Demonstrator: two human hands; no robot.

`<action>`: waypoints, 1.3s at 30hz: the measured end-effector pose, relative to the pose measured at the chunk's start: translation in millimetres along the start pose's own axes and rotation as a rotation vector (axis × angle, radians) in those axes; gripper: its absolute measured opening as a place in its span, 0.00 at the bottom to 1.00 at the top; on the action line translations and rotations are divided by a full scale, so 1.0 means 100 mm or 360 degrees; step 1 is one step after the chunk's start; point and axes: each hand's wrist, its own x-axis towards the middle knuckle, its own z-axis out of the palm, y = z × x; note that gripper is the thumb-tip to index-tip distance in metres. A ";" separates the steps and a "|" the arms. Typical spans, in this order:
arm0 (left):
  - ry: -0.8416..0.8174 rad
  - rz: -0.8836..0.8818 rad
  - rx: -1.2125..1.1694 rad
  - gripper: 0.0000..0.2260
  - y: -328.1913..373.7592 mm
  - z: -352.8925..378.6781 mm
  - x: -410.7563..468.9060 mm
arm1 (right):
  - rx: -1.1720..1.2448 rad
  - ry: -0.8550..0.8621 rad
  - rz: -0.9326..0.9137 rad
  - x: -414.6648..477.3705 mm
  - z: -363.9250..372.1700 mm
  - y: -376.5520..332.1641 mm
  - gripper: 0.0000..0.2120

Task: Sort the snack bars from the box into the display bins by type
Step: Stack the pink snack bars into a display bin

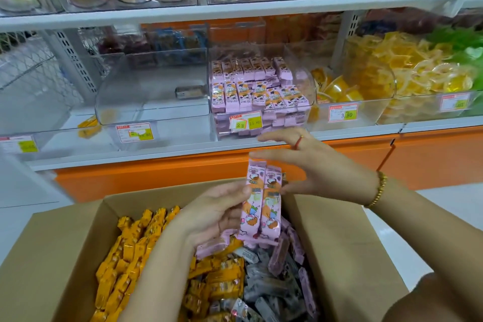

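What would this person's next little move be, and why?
Probably lifting the two pink bars forward into the middle bin. The left hand grips them above the box, the right hand touches their tops, and that bin already holds matching pink bars.

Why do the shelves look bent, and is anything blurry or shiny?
Head view: the wide lens bows the white shelf edge; the right hand is motion-smeared; the pink bars in the left hand look sharper; the clear bin carries pale glare on its curved front.
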 end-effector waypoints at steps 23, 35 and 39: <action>0.0959 0.0661 0.0668 0.10 1.33 -0.26 0.98 | -0.0222 0.0583 0.0691 0.54 -0.40 0.85 0.26; 0.1321 0.0504 0.1467 0.17 1.08 -0.45 0.99 | -0.0276 -0.0146 0.1493 1.57 -0.18 1.22 0.30; 0.1306 0.0508 0.1392 0.17 1.06 -0.46 0.95 | -0.0017 0.0029 0.1418 1.47 -0.03 1.16 0.19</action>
